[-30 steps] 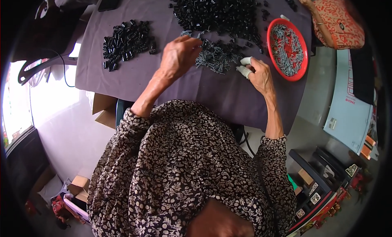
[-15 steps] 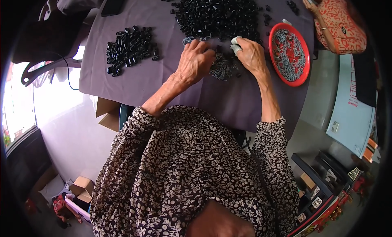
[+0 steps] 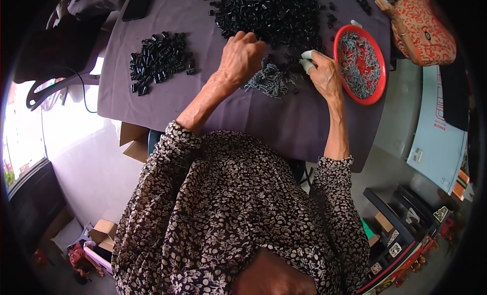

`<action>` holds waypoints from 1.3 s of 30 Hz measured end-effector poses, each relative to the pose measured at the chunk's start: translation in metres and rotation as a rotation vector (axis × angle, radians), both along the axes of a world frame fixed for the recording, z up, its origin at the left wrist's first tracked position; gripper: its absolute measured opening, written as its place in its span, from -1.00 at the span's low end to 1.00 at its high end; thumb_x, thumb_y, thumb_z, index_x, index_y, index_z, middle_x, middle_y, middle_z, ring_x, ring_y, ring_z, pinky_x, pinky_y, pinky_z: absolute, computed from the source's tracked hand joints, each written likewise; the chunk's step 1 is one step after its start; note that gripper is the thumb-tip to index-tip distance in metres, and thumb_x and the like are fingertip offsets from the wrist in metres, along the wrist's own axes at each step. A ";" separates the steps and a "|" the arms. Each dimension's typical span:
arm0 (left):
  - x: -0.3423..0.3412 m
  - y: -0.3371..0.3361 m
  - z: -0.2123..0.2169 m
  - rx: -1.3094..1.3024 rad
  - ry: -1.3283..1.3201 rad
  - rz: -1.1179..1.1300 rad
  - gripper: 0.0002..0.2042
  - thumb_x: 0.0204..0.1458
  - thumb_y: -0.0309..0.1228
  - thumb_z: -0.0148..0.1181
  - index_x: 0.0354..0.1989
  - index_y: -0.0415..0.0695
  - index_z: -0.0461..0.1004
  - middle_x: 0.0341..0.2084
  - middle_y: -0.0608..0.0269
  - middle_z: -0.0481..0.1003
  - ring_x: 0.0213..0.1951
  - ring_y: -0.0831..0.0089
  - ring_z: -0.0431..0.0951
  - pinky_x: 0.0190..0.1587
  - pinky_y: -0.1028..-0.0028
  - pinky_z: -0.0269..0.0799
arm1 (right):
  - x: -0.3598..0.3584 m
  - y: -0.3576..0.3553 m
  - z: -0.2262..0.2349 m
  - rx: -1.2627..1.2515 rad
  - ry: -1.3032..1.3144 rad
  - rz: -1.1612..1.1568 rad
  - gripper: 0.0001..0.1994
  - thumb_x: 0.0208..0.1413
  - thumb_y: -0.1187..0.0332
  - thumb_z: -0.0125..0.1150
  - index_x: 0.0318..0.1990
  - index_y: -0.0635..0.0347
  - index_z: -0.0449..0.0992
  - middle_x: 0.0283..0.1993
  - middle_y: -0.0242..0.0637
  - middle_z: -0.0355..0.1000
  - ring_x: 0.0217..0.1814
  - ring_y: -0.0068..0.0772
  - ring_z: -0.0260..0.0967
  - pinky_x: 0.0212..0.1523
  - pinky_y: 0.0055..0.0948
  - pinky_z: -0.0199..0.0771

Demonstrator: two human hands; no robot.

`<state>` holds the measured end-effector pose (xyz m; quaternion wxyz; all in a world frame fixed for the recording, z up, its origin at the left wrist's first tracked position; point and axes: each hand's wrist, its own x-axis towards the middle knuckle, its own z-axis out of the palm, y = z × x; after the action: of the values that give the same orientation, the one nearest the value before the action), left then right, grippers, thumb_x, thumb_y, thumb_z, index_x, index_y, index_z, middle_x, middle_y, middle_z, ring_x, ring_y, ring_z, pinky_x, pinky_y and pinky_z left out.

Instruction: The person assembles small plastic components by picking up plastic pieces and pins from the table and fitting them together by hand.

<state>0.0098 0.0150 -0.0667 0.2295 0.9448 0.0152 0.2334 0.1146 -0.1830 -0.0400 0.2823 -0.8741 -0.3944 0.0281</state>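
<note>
Upper centre: grey screws (image 3: 271, 83) lay between left hand (image 3: 240, 57), curled, and right hand (image 3: 324, 75), fingers bent; couldn't tell either's hold.

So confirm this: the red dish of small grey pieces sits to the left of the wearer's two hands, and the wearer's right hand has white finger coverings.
The side is wrong: the head view shows the red dish of small grey pieces to the right of the wearer's left hand and right hand. The rest stands.
</note>
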 end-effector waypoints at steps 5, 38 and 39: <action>0.002 -0.005 -0.008 0.088 0.072 -0.015 -0.98 -0.24 -0.50 0.08 -0.58 -0.08 0.43 -0.55 0.25 0.34 -0.39 0.27 0.35 -0.33 0.32 0.28 | 0.002 -0.018 0.002 0.020 0.075 -0.100 -0.87 -0.07 0.50 0.12 -0.31 0.24 0.49 -0.58 -0.23 0.43 -0.60 -0.53 0.31 -0.54 -0.50 0.26; 0.018 0.004 0.026 -0.758 0.193 -0.136 -0.85 -0.07 -0.42 0.15 -0.31 -0.17 0.51 -0.45 0.25 0.52 -0.41 0.53 0.49 -0.32 0.54 0.41 | -0.002 0.037 0.012 0.601 0.653 0.001 -0.85 0.03 0.50 0.03 -0.25 0.30 0.47 -0.42 -0.36 0.44 -0.44 -0.61 0.37 -0.34 -0.63 0.40; 0.020 0.004 0.006 -0.520 0.118 -0.125 -0.86 -0.11 -0.44 0.14 -0.34 -0.14 0.52 -0.47 0.19 0.50 -0.39 0.41 0.51 -0.32 0.48 0.42 | -0.002 0.036 0.013 0.601 0.651 0.008 -0.85 0.03 0.50 0.03 -0.25 0.30 0.47 -0.42 -0.36 0.44 -0.44 -0.61 0.37 -0.34 -0.63 0.40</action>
<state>0.0298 0.0187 -0.0605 0.4772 0.8652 0.0298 0.1515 0.1124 -0.1473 -0.0265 0.6335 -0.6971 -0.2787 0.1871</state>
